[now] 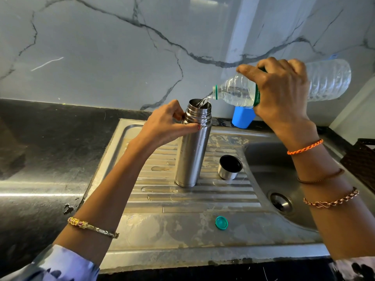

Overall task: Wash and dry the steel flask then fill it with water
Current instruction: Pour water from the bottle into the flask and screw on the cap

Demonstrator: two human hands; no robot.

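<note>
- Steel flask (191, 155) is stood upright on the ribbed drainboard (223, 191) of the steel sink unit, approx centre of view, mouth open, no lid on
- Flask is gripped just below its threaded neck by the left hand (168, 123): thumb is laid across the near side, fingers are curled round the far/left side
- Clear plastic bottle (284, 86) is held by the right hand (282, 92), fingers wrapped over the top, thumb under; bottle is tilted w/ neck down-left, base up at far right
- A thin stream of water (205, 100) is seen running from the bottle mouth into the flask opening; bottle mouth is just above & right of the flask rim, not touching
- Steel cup lid (229, 167) is set open side up on the drainboard, just right of the flask, apart from it
- Green bottle cap (221, 222) is lying on the flat near part of the drainboard, well apart from the flask
- Sink basin (263, 159) w/ drain (281, 201) is at right, partly hidden by the right forearm
- Blue cup-like container (242, 117) is stood at the far edge behind the bottle, against the marble-look wall
- Black counter (40, 149) is at left, some water drops near the sink edge
- Bracelets are worn on both wrists; a dark woven basket edge (361, 159) is seen at far right
</note>
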